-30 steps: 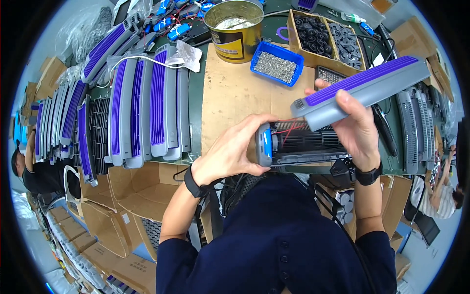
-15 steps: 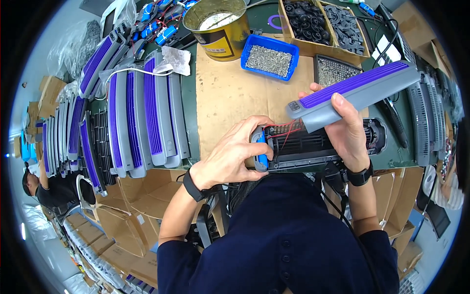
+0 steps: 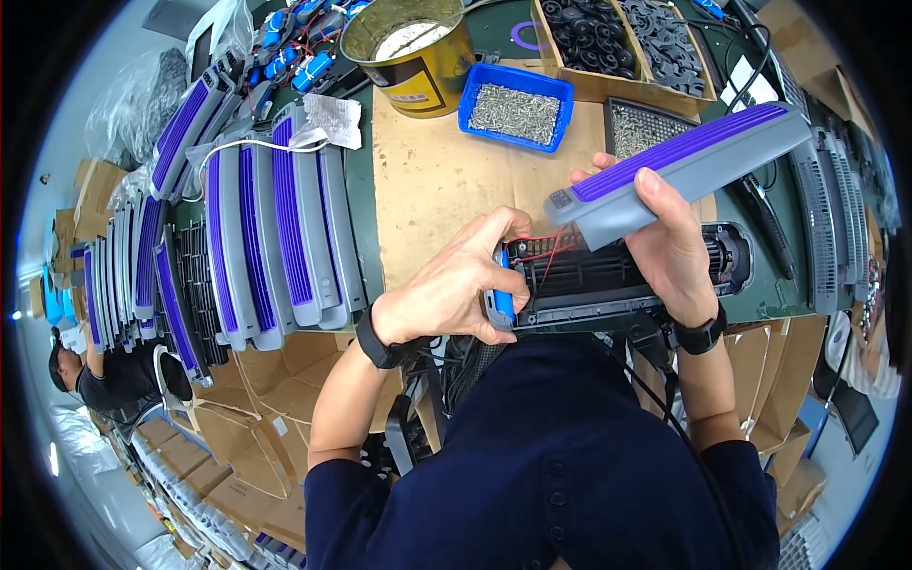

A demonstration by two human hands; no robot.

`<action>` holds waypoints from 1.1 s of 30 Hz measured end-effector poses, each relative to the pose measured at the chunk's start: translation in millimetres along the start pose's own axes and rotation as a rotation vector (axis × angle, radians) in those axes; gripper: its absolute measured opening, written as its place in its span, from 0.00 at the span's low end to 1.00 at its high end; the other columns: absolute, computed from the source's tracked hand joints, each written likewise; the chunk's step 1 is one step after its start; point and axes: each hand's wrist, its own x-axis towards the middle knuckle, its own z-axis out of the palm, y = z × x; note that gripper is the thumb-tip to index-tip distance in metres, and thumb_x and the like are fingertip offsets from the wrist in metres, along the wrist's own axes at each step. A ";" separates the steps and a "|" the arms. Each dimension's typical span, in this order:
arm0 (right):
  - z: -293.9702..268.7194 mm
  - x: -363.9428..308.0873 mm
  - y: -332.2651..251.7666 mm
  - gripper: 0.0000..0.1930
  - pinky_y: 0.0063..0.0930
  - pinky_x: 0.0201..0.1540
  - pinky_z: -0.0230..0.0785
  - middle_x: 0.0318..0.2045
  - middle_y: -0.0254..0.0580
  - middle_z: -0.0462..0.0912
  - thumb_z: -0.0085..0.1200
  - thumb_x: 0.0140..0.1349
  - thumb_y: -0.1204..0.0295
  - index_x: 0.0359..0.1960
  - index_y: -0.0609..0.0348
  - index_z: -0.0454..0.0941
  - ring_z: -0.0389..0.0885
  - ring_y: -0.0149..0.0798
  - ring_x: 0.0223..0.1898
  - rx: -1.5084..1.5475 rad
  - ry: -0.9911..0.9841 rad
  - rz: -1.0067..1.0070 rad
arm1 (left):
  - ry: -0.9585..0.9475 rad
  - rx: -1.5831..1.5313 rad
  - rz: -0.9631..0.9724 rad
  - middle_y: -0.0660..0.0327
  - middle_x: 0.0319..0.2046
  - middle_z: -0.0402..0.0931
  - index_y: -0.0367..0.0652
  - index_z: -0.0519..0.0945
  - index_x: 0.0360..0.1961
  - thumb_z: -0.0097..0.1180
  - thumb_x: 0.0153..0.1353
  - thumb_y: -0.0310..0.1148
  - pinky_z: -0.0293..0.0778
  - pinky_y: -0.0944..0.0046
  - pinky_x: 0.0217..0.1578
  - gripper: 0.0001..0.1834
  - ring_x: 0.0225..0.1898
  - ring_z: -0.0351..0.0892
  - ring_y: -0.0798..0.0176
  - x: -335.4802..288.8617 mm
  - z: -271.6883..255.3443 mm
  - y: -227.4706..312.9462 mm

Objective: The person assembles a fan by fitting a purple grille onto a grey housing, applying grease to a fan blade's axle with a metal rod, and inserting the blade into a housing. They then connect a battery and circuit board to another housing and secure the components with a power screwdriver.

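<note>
In my right hand (image 3: 670, 237) is a long grey cover with a purple ribbed strip (image 3: 684, 157), raised and tilted above a black open housing (image 3: 608, 275). Thin red wires (image 3: 546, 249) run between the cover's left end and the housing. My left hand (image 3: 456, 280) grips the left end of the housing, where a blue cylindrical battery (image 3: 503, 285) sits under its fingers. Thumb and fingers wrap round that end. The housing lies across the near edge of the cardboard sheet (image 3: 427, 180), with a black ribbed inside showing.
A blue tray of screws (image 3: 516, 112) and a metal tin (image 3: 413, 57) stand beyond. Farther right are a divided box of black parts (image 3: 589, 43), a black tray of screws (image 3: 646, 128) and a black electric screwdriver (image 3: 768, 223). Several purple-and-grey covers (image 3: 285, 223) line the left.
The cover in my right hand has shifted slightly left and down relative to the housing. My left hand stays at the battery end, its fingers slightly moved. The whole view has shifted a little.
</note>
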 end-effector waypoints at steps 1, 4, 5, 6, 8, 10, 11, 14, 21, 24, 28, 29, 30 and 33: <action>-1.2 0.4 -0.1 0.22 0.51 0.63 0.64 0.56 0.55 0.74 0.49 0.68 0.62 0.53 0.71 0.70 0.73 0.55 0.59 -0.002 0.002 -0.002 | 0.006 -0.035 0.019 0.53 0.52 0.63 0.46 0.81 0.24 0.78 0.23 0.31 0.67 0.54 0.54 0.21 0.55 0.66 0.45 0.7 0.5 -3.7; -4.9 1.0 -3.1 0.25 0.52 0.64 0.63 0.57 0.55 0.72 0.54 0.64 0.62 0.56 0.67 0.68 0.71 0.57 0.61 0.034 -0.030 0.011 | 0.070 -0.094 0.047 0.53 0.53 0.64 0.47 0.81 0.29 0.78 0.26 0.31 0.66 0.54 0.57 0.23 0.57 0.66 0.45 -3.8 5.0 -10.3; -5.0 -1.1 -6.8 0.27 0.53 0.64 0.63 0.59 0.55 0.70 0.56 0.62 0.61 0.58 0.62 0.66 0.69 0.58 0.62 0.008 -0.103 -0.039 | 0.123 -0.122 0.057 0.53 0.54 0.65 0.47 0.81 0.35 0.77 0.28 0.30 0.66 0.54 0.58 0.27 0.58 0.67 0.45 -5.9 5.7 -9.4; -4.2 -3.7 -10.1 0.29 0.54 0.65 0.62 0.60 0.55 0.68 0.59 0.60 0.60 0.60 0.58 0.65 0.68 0.59 0.63 -0.020 -0.173 -0.090 | 0.127 -0.120 0.063 0.53 0.54 0.65 0.47 0.81 0.35 0.77 0.28 0.30 0.66 0.54 0.58 0.27 0.58 0.67 0.45 -6.2 6.4 -7.5; -1.3 -9.1 -18.6 0.40 0.56 0.65 0.64 0.61 0.52 0.63 0.68 0.49 0.65 0.63 0.47 0.59 0.65 0.58 0.65 -0.082 -0.216 -0.156 | 0.250 -0.200 -0.029 0.52 0.56 0.67 0.45 0.75 0.51 0.75 0.31 0.29 0.66 0.54 0.60 0.38 0.59 0.68 0.47 -4.5 7.5 -1.4; -11.8 -7.7 -25.1 0.49 0.53 0.63 0.67 0.60 0.49 0.62 0.71 0.42 0.79 0.66 0.47 0.53 0.66 0.56 0.64 -0.113 -0.390 -0.254 | 0.260 -0.176 -0.029 0.52 0.55 0.68 0.44 0.71 0.55 0.74 0.32 0.29 0.66 0.55 0.60 0.42 0.59 0.69 0.47 -5.0 12.1 -0.6; -11.8 -7.9 -33.0 0.51 0.52 0.61 0.70 0.60 0.51 0.60 0.71 0.41 0.78 0.67 0.47 0.51 0.67 0.55 0.64 -0.216 -0.457 -0.301 | 0.263 -0.151 -0.033 0.52 0.55 0.69 0.42 0.67 0.59 0.73 0.32 0.29 0.66 0.55 0.60 0.47 0.58 0.70 0.47 -5.2 13.7 -0.4; 7.9 -18.7 -60.5 0.52 0.51 0.61 0.71 0.57 0.51 0.62 0.76 0.36 0.68 0.65 0.45 0.55 0.67 0.55 0.63 -0.377 -0.411 -0.283 | 0.293 -0.097 0.019 0.51 0.53 0.71 0.40 0.69 0.59 0.72 0.30 0.32 0.67 0.55 0.59 0.47 0.57 0.70 0.47 -8.0 14.3 3.1; 50.6 -59.0 -141.7 0.58 0.50 0.57 0.75 0.58 0.57 0.63 0.73 0.38 0.46 0.70 0.49 0.52 0.68 0.57 0.62 -0.492 -0.335 -0.451 | 0.468 0.016 0.310 0.51 0.50 0.74 0.38 0.73 0.57 0.72 0.27 0.34 0.68 0.54 0.55 0.46 0.53 0.73 0.49 9.1 -26.2 77.6; 58.6 -101.2 -185.2 0.54 0.55 0.61 0.69 0.60 0.57 0.61 0.66 0.46 0.42 0.68 0.59 0.53 0.65 0.60 0.64 -0.522 -0.236 -0.471 | 0.636 -0.067 0.539 0.51 0.45 0.76 0.36 0.75 0.54 0.70 0.28 0.29 0.73 0.57 0.48 0.42 0.47 0.75 0.49 24.3 -30.5 125.5; 46.2 -113.9 -224.2 0.35 0.46 0.59 0.71 0.54 0.60 0.72 0.51 0.63 0.51 0.61 0.70 0.62 0.75 0.52 0.55 -0.706 -0.224 -0.391 | 0.707 -0.004 0.493 0.49 0.46 0.72 0.34 0.74 0.56 0.74 0.31 0.31 0.71 0.57 0.51 0.43 0.49 0.74 0.49 31.7 4.1 157.2; 48.0 -117.6 -230.9 0.32 0.37 0.57 0.74 0.48 0.58 0.80 0.46 0.66 0.53 0.54 0.79 0.70 0.82 0.43 0.50 -0.720 -0.174 -0.373 | 0.717 -0.011 0.524 0.48 0.48 0.70 0.35 0.73 0.58 0.74 0.33 0.29 0.70 0.56 0.51 0.43 0.50 0.72 0.48 38.1 20.7 160.2; 43.5 -121.7 -242.9 0.27 0.32 0.55 0.73 0.43 0.51 0.83 0.50 0.65 0.57 0.52 0.75 0.75 0.83 0.38 0.46 -0.788 -0.124 -0.345 | 0.615 -0.069 0.580 0.47 0.50 0.68 0.35 0.70 0.61 0.73 0.36 0.27 0.70 0.55 0.53 0.45 0.52 0.70 0.47 42.5 31.9 166.7; 52.1 -118.8 -251.7 0.26 0.31 0.55 0.71 0.42 0.47 0.83 0.55 0.62 0.57 0.51 0.71 0.77 0.82 0.37 0.44 -0.949 0.087 -0.390 | 0.368 -0.284 0.578 0.46 0.55 0.63 0.36 0.61 0.67 0.72 0.41 0.28 0.66 0.53 0.59 0.50 0.60 0.65 0.45 36.9 37.7 168.5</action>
